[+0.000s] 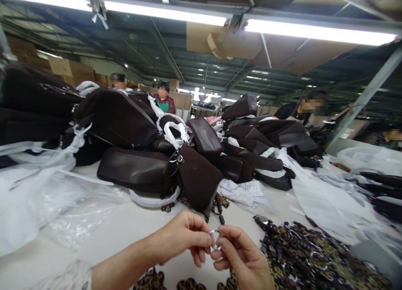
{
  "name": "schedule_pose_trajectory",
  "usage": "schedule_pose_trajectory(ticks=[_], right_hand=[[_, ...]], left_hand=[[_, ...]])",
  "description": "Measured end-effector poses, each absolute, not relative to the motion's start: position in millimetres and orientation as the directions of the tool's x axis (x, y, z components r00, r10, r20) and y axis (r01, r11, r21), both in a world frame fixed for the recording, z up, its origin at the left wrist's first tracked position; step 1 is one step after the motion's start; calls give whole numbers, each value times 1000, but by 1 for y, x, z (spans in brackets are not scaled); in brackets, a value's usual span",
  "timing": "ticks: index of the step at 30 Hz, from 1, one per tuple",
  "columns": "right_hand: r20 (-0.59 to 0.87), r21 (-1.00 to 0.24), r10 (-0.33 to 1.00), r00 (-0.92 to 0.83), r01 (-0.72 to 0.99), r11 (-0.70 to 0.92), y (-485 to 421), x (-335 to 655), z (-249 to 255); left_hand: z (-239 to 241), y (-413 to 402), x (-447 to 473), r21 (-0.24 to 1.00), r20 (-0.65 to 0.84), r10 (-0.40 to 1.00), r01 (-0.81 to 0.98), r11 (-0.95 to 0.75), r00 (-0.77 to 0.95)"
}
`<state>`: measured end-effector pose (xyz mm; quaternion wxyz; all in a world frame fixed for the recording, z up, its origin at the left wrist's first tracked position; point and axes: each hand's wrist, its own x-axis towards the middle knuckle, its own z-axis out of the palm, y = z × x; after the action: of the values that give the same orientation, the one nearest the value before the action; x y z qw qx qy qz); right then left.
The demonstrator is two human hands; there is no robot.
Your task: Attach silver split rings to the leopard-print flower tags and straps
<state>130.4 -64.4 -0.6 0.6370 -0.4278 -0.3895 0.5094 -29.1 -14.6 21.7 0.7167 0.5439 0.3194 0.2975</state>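
Observation:
Between my hands, low in the middle of the view, is a silvery metal ring (215,231). My left hand (188,235) pinches its left side between thumb and fingers. From the right, the thumb and fingers of my right hand (240,254) grip the other side. Whether anything hangs from the ring is hidden by my fingers. Just below my hands lie leopard-print pieces (150,279) on the pale table (125,227). Beyond my fingertips rests a dark brown bag (199,177) with a small metal fitting.
A large heap of dark brown bags (119,118), some with white-wrapped handles, spans the table's far side. At right lies a pile of leopard-print straps (301,252) with metal rings. Clear plastic bags (81,223) lie left, white sheets (329,193) right. Several people are in the background.

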Motion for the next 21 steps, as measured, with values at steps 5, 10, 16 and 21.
schedule_pose_trajectory(ticks=[5,10,16,21], right_hand=[[69,-945,991,113,-310,101,-65,136,0],[94,-953,993,76,-283,112,-64,140,-4],[350,-936,937,-6,-34,350,-60,151,-8],[391,-914,919,-41,97,393,-59,156,-12]], left_hand=[[24,-15,-29,967,-135,767,-87,241,627],[19,-15,-29,958,-147,750,-96,270,645],[22,-14,-30,936,-179,726,-112,333,664],[20,-14,-28,939,-198,724,-85,333,661]])
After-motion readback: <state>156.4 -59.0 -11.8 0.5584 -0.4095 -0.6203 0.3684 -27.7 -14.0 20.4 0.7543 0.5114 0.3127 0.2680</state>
